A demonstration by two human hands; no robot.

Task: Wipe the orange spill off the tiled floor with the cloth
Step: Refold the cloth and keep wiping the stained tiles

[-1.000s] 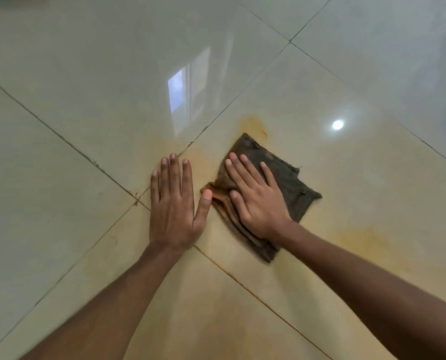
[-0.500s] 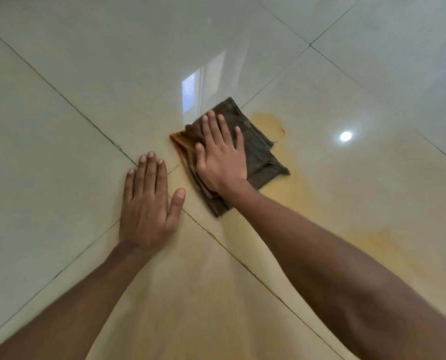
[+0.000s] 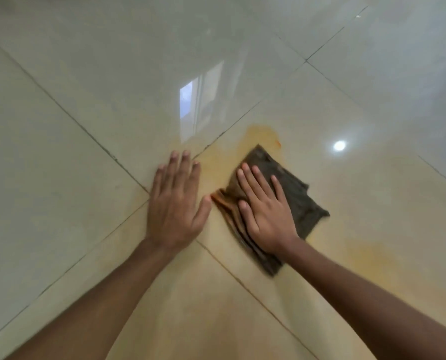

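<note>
A dark folded cloth lies flat on the glossy cream tiled floor, its left edge stained orange. My right hand presses on it with straight, spread fingers. An orange spill shows just beyond the cloth's far corner, and a fainter orange smear spreads on the tile to the right of my forearm. My left hand rests flat on the floor beside the cloth, over a crossing of grout lines, its thumb tip nearly touching the cloth's edge.
Dark grout lines cross the floor diagonally. A window reflection and a bright lamp reflection shine on the tiles. Nothing else stands on the floor in view.
My right hand has drawn the cloth back toward me and to the right, off the far tile, uncovering the orange patch beyond it. My left hand stays planted flat.
</note>
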